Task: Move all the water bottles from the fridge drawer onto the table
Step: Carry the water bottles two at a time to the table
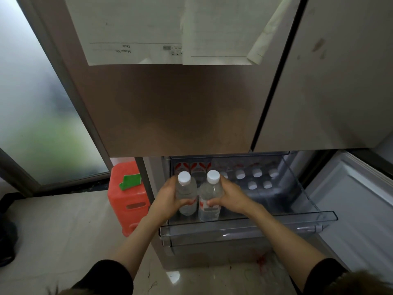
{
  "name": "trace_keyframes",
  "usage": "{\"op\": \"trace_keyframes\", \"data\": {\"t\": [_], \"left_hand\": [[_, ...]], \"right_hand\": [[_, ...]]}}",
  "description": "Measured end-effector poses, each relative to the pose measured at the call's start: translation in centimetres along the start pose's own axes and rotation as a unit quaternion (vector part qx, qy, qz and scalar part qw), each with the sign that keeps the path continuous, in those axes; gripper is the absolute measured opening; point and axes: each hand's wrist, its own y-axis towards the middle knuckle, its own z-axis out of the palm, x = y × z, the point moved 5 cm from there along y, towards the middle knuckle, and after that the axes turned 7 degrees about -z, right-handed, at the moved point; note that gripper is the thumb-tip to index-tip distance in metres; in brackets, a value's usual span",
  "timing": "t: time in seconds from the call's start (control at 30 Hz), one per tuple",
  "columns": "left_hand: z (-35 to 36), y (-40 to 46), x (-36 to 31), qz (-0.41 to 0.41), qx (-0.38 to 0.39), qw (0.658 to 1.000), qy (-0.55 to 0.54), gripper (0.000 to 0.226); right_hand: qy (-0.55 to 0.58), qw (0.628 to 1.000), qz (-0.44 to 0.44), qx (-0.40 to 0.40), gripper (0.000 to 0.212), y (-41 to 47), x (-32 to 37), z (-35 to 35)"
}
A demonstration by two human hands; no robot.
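Note:
The clear fridge drawer (248, 228) is pulled out below the closed upper doors. My left hand (168, 199) grips one clear water bottle with a white cap (186, 191), held upright over the drawer's left front. My right hand (230, 198) grips a second water bottle (209, 206) right beside it; this one shows a red and white label. Several more bottles (257, 173) stand upright in the back and right of the drawer, seen mostly as white caps. The table is out of view.
A red plastic stool (127, 201) with a green object (130, 181) on it stands left of the fridge. The lower right fridge door (361, 201) hangs open. Papers (138, 30) are stuck on the upper door. A frosted glass door (38, 103) is far left.

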Motion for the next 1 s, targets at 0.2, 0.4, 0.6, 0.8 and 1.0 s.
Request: {"op": "trace_keyframes", "data": {"t": [0.2,0.4,0.6,0.8,1.0], "left_hand": [[-1.9,-1.7,-2.4,0.068,-0.049,0.996,-0.041,0.072],[-5.4,-4.5,-4.6,0.139,-0.100,0.984,-0.041,0.075],[-9.3,-8.1,-7.4,0.175,-0.155,0.966,-0.112,0.074],[-12.7,-14.2,-6.6,0.138,-0.249,0.949,-0.133,0.071],[-12.5,-22.7,-2.1,0.031,-0.343,0.933,-0.102,0.067]], "right_hand": [[-0.001,0.996,-0.015,-0.088,0.079,-1.6,1.8,-1.1],[0.032,0.979,-0.064,-0.189,0.071,-4.6,5.7,-3.9],[0.086,0.951,-0.131,-0.268,0.068,-7.3,11.2,-5.7],[0.095,0.948,-0.196,-0.231,0.073,-8.9,15.3,-3.9],[0.086,0.958,-0.248,-0.112,0.077,-11.1,16.7,2.4]]}}
